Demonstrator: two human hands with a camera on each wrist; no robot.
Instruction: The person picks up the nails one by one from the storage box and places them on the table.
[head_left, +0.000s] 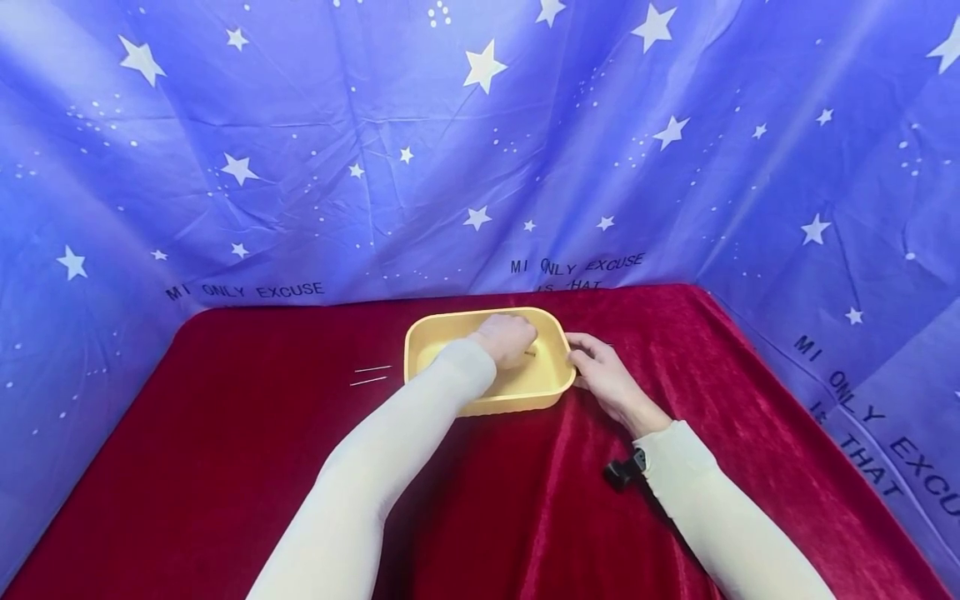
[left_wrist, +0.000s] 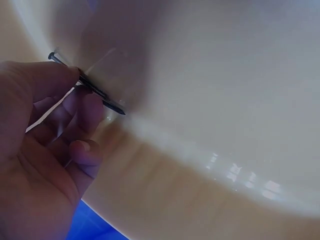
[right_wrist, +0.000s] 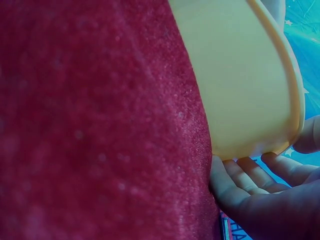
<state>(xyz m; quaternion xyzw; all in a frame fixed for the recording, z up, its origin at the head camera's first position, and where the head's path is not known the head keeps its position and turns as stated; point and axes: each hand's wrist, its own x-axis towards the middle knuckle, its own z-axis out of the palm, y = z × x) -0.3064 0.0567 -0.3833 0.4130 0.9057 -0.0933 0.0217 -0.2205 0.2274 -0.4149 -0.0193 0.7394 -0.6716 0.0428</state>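
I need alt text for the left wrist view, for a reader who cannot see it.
The left hand pinches a dark nail inside a yellow tub, the nail's tip close to the tub's inner wall.

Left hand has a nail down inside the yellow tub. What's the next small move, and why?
Probably let go: the left hand pinches the nail with its tip nearly at the tub's inner wall, while the right hand steadies the rim. Two more nails lie on the cloth.

Head view high above yellow tub [head_left: 487,400]; both wrist views close against it.
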